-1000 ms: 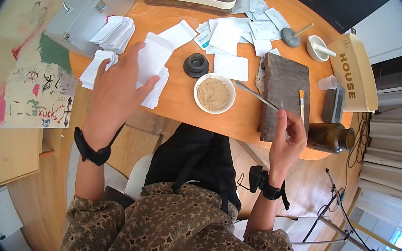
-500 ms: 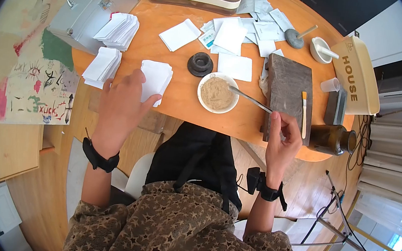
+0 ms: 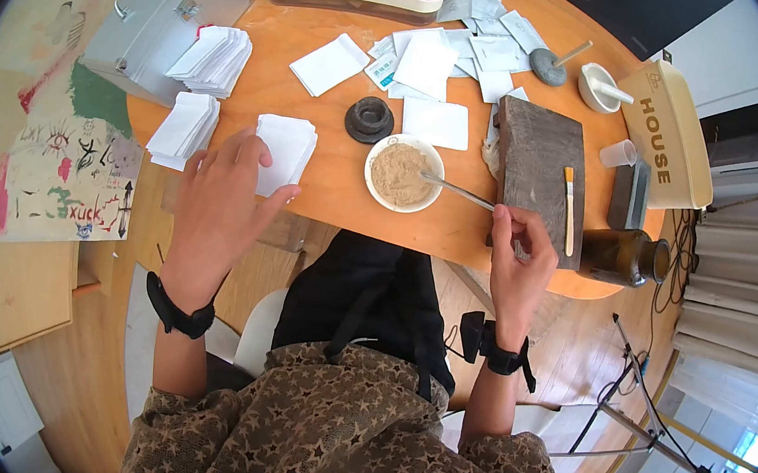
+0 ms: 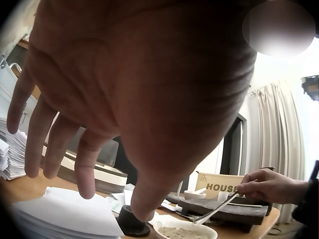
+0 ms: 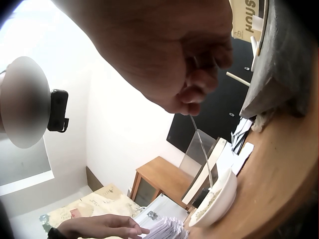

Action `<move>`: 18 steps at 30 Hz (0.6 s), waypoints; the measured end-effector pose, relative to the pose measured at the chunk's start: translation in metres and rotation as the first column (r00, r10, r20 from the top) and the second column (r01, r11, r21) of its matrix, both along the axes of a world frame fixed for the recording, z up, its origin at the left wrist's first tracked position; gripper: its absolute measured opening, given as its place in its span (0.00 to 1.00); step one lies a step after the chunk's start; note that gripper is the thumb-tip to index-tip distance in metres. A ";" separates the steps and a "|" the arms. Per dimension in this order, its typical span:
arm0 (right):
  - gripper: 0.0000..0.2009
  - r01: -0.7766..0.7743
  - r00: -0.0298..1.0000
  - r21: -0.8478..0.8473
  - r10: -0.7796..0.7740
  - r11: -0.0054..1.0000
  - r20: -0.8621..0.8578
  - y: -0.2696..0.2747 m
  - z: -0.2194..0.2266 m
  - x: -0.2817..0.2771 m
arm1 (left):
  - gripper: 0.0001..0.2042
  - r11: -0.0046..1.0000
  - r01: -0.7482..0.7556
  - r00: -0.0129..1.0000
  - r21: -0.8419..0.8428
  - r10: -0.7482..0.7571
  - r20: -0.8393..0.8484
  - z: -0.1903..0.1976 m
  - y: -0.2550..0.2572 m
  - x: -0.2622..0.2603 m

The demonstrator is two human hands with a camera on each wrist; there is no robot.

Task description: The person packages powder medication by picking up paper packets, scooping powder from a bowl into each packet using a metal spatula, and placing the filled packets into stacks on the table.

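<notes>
In the head view my left hand, fingers extended and spread, hovers at the near edge of a stack of white paper packets. The left wrist view shows nothing in its grasp, with the stack below the fingertips. My right hand pinches the end of a slim metal spatula between thumb and fingers. Its far end dips into tan powder in a small white bowl. The right wrist view shows the spatula slanting down into the bowl.
Behind the bowl sits a black round stand; a dark wooden board bearing a brush lies right. More packet stacks and a silver case stand left. A brown jar is at the right edge, loose sachets behind.
The white packet lifted by my left hand over the stack is out of its fingers, and that hand has drawn back toward me. The spatula's tip has moved left from the bowl's rim into the powder.
</notes>
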State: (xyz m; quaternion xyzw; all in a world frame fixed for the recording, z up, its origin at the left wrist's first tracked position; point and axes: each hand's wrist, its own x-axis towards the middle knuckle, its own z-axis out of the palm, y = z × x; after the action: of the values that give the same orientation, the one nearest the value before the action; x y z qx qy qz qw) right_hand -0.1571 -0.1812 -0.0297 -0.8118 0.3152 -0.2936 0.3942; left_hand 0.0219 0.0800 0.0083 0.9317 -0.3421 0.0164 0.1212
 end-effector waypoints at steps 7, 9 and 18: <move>0.07 0.004 1.000 0.014 -0.004 1.000 -0.024 -0.003 -0.007 0.004 | 0.22 1.000 0.011 1.000 -0.011 -0.011 -0.018 0.003 -0.004 0.001; 0.07 -0.004 1.000 0.005 0.004 1.000 -0.025 -0.003 -0.007 0.006 | 0.21 1.000 0.020 1.000 -0.022 -0.021 -0.005 0.005 -0.005 0.001; 0.07 -0.026 1.000 -0.005 0.026 1.000 -0.017 -0.001 -0.011 0.010 | 0.18 0.995 0.052 0.998 -0.081 -0.055 -0.031 0.009 -0.008 0.004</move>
State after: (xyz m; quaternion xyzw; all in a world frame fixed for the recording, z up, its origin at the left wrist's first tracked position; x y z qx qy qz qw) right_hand -0.1474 -0.1821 -0.0402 -0.8193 0.3073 -0.2823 0.3932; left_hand 0.0258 0.0719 0.0172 0.9167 -0.3639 0.0116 0.1644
